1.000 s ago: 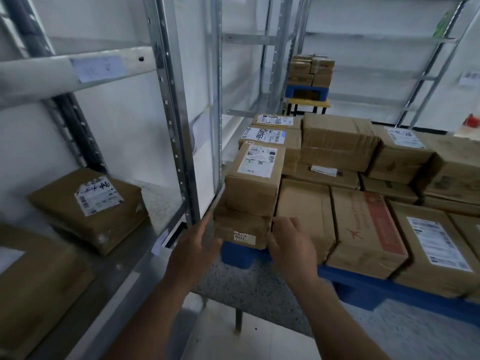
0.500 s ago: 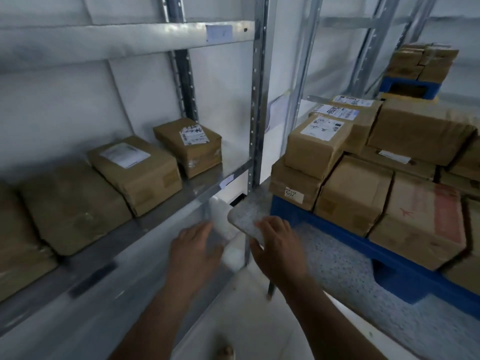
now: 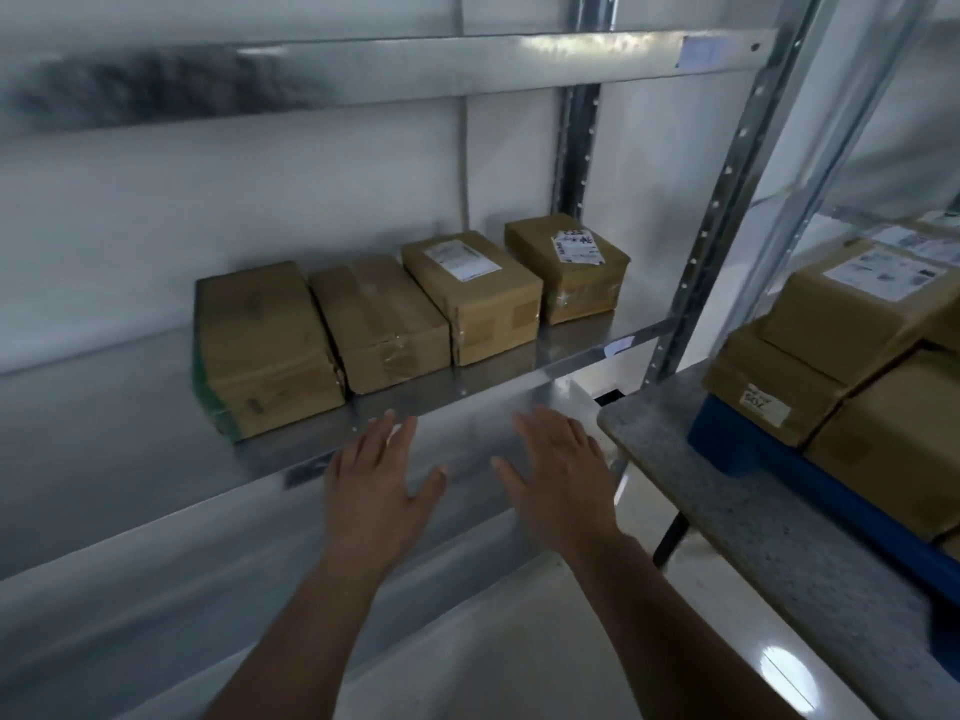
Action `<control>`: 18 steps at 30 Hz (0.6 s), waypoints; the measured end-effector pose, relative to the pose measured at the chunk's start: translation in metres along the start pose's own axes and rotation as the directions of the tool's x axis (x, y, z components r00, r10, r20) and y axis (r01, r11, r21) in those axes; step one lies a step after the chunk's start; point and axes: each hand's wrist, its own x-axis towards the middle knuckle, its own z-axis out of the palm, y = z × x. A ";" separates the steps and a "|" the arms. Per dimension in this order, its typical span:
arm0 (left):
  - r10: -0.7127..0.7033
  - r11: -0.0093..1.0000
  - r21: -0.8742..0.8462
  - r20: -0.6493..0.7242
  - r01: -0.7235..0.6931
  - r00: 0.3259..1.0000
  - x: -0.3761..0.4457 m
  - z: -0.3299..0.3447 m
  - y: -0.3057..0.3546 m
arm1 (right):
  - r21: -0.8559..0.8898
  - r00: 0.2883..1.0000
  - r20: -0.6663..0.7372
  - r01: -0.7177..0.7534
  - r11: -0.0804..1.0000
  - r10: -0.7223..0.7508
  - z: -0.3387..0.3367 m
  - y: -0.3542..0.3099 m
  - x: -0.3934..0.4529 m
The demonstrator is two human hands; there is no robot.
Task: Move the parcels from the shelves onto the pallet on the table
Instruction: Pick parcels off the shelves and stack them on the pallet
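Four taped cardboard parcels [image 3: 376,322] sit in a row on the shelf [image 3: 498,381], likely stiff and slick, best gripped at opposite sides; both hands [image 3: 470,478], left [image 3: 379,491] and right [image 3: 563,475], reach out flat-fingered, holding nothing

Brown parcels [image 3: 379,324] are sitting on a silver-grey shelf [image 3: 483,387], two showing white labels [image 3: 462,259] printed in black and one [image 3: 260,350] edged in green, while a blue pallet [image 3: 737,444] is resting on a speckled grey bench [image 3: 727,506].
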 end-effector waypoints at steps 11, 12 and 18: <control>-0.120 0.993 -0.018 -0.133 0.119 0.984 0.027 -0.038 -0.103 | 0.060 0.977 0.131 0.163 0.985 -0.170 0.033 -0.094 0.057; -0.139 0.990 -0.009 -0.129 0.139 0.982 0.031 -0.042 -0.114 | 0.064 0.970 0.152 0.179 0.982 -0.187 0.037 -0.102 0.063; -0.204 0.976 0.048 -0.139 0.212 0.969 0.056 -0.062 -0.173 | 0.073 0.958 0.166 0.223 0.972 -0.232 0.060 -0.156 0.105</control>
